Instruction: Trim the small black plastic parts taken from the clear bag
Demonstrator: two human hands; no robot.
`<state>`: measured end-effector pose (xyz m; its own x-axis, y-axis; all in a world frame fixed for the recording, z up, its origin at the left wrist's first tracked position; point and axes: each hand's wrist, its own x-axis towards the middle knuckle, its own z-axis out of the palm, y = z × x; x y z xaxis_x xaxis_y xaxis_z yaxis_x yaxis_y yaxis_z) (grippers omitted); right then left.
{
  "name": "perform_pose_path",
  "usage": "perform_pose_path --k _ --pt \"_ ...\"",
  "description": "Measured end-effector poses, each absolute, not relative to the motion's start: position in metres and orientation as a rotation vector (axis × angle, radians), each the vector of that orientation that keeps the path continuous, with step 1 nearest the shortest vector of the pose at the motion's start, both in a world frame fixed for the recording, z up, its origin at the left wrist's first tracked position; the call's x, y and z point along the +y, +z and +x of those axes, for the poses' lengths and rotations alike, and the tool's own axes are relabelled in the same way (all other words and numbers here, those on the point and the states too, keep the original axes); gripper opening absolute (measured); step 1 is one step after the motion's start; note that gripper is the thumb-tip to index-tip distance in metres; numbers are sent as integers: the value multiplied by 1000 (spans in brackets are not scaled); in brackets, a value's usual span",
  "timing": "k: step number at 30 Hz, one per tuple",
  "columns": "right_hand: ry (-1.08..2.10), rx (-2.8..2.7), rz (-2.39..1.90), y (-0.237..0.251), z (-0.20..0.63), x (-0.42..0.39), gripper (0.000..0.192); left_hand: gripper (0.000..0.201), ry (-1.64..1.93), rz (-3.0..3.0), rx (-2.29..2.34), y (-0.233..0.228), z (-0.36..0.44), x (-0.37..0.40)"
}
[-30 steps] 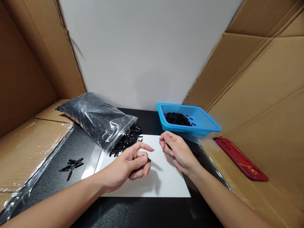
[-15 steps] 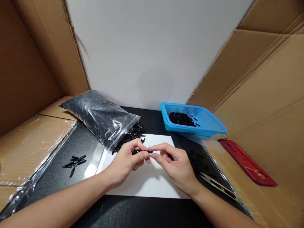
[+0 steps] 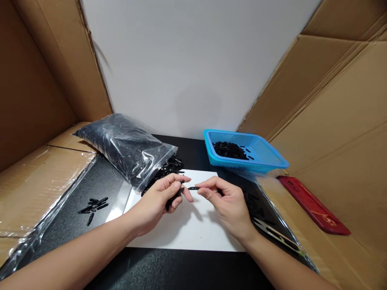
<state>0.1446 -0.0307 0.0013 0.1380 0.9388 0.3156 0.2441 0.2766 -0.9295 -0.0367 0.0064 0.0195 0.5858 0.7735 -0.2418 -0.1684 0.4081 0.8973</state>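
Cardboard walls enclose a black table (image 3: 187, 270) with a white sheet (image 3: 193, 229) at centre; the right hand (image 3: 225, 203) pinches a small black piece (image 3: 193, 188) by its fingertips, while the left hand (image 3: 160, 199) curls around more pieces (image 3: 172, 199), count hidden; a loose pinch could drop it among the spilled pile (image 3: 169, 167) by the bag (image 3: 123, 147).

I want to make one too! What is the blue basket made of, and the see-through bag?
The blue basket looks like moulded plastic: bright even colour, with a fine mesh of holes in its walls. The bag looks like thin clear plastic film: it crinkles, glints with shiny highlights, and the black pieces inside show through.
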Motion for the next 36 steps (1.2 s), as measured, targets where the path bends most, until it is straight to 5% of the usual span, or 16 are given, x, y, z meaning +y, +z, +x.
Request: perform_pose_path --k 17,26,36 --pt "692 -1384 -1197 -1 145 -32 15 22 701 1047 765 22 -35 4" --pt "1447 -929 -915 9 145 -26 35 28 727 1061 831 19 -32 4" --pt "727 -1535 -1206 -1 144 -33 13 25 749 1101 825 18 -35 4"
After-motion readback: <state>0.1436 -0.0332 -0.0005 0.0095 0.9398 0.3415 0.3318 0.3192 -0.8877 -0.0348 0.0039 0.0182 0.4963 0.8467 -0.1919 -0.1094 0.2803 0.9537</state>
